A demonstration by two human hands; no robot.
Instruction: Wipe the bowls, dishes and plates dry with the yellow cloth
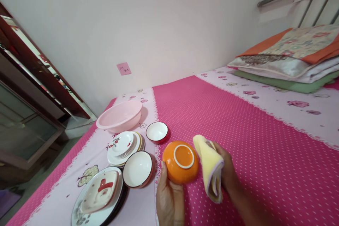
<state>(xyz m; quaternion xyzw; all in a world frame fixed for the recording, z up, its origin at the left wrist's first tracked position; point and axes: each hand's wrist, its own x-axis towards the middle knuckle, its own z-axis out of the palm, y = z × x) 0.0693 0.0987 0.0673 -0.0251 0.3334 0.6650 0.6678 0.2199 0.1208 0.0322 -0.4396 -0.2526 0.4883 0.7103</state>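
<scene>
My left hand grips an orange bowl by its lower left edge, its underside and white foot ring turned up towards me. Just to the right, my right hand is closed around a folded yellow cloth with a pale purple edge. A small gap separates cloth and bowl. Left of the orange bowl stand two white-lined bowls, one red outside farther back and one with a dark rim nearer.
A pile of plates and a larger plate stack topped by a square patterned dish lie at left. Behind them is a pink basin. Folded bedding sits at the far right of the pink dotted bed, against the wall.
</scene>
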